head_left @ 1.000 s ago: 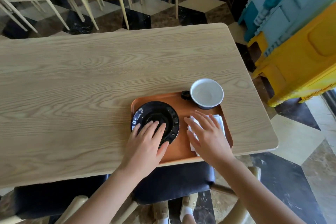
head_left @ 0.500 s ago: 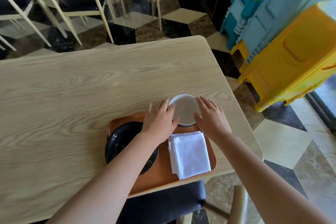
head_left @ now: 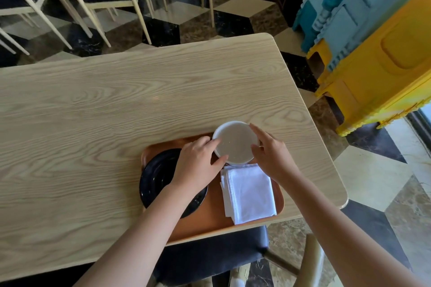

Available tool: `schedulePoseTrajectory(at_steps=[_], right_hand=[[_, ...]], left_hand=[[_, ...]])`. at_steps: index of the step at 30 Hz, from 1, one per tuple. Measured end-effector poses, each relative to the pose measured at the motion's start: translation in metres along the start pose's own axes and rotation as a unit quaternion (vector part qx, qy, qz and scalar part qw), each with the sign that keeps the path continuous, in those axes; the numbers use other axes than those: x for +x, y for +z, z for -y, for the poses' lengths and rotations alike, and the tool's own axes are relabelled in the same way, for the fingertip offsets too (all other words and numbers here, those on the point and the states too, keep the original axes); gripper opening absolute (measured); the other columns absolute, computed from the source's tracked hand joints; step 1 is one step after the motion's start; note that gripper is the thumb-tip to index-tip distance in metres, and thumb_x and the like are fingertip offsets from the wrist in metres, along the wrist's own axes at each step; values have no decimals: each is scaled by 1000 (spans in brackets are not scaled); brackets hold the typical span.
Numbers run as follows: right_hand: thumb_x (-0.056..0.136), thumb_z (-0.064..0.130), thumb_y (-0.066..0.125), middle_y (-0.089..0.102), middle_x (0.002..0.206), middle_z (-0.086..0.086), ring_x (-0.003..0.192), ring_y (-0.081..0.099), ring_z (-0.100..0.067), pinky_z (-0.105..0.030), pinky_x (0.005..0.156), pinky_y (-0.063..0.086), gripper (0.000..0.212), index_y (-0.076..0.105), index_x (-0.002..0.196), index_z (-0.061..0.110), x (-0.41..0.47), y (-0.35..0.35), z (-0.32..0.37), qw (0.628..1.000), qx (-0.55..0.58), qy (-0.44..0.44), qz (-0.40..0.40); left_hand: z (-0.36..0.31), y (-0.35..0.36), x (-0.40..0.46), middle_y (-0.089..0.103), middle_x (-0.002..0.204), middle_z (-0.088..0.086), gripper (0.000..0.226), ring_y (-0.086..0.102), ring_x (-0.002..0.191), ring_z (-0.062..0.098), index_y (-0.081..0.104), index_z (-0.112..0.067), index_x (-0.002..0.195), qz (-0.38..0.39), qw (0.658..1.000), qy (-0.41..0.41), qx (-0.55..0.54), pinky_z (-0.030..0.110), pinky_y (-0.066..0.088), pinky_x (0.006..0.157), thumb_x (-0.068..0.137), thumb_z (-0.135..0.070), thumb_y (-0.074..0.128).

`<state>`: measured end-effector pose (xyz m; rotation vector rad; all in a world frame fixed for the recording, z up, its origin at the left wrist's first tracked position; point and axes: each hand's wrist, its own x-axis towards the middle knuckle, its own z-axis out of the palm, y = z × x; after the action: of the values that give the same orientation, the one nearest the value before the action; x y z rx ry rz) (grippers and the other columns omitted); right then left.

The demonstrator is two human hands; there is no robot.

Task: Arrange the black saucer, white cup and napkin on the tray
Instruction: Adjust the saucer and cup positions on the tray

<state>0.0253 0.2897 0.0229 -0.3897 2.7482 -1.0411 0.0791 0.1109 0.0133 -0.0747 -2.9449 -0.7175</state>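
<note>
Cup (head_left: 235, 142) on tray (head_left: 214, 221) far edge, clasped between left hand (head_left: 198, 164) and right hand (head_left: 270, 158) fingers curled on rim.

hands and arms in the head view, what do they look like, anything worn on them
Two bare arms come in from the bottom edge. No sleeve shows on either forearm up to the frame edge. The left hand and the right hand carry no gloves, and no rings, watch or bracelet can be seen. Nails look short and unpainted, though they are small in this view.

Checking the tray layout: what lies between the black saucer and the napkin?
In the head view, only bare orange tray separates black saucer and napkin; the left forearm crosses above the saucer.
</note>
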Motion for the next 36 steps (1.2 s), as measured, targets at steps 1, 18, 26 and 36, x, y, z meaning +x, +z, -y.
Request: schedulePoseTrajectory(at_steps=[1,18,26,36], right_hand=[[86,5,50,59,122,-14,106,54,-27,-16,72,29,53,40,136,17,-1,0,0,1000,0,-6,1],[87,13,48,60,125,-10,110,56,-27,-33,86,47,36,55,122,10,-57,-7,-8,990,-74,-84,-90],[96,43,7,22,151,-5,142,-1,-13,-30,111,2,55,24,143,20,-105,12,-57,947,-285,-116,93],[95,42,-2,28,146,-3,140,-14,-5,-28,110,-1,61,38,135,17,-103,25,-49,943,-298,-119,84]], left_hand=[[1,0,-2,66,86,8,40,62,74,26,64,-6,109,-5,1000,-1,1,39,51,71,79,-32,66],[-29,10,-59,52,132,18,42,37,130,26,49,-3,127,-101,993,59,-28,43,35,106,89,-19,48],[-49,62,-99,42,143,17,49,37,133,29,49,-12,132,82,992,64,71,44,40,102,89,-29,33],[-40,58,-102,43,143,16,48,36,134,28,49,-13,132,115,987,48,103,38,33,104,88,-32,40]])
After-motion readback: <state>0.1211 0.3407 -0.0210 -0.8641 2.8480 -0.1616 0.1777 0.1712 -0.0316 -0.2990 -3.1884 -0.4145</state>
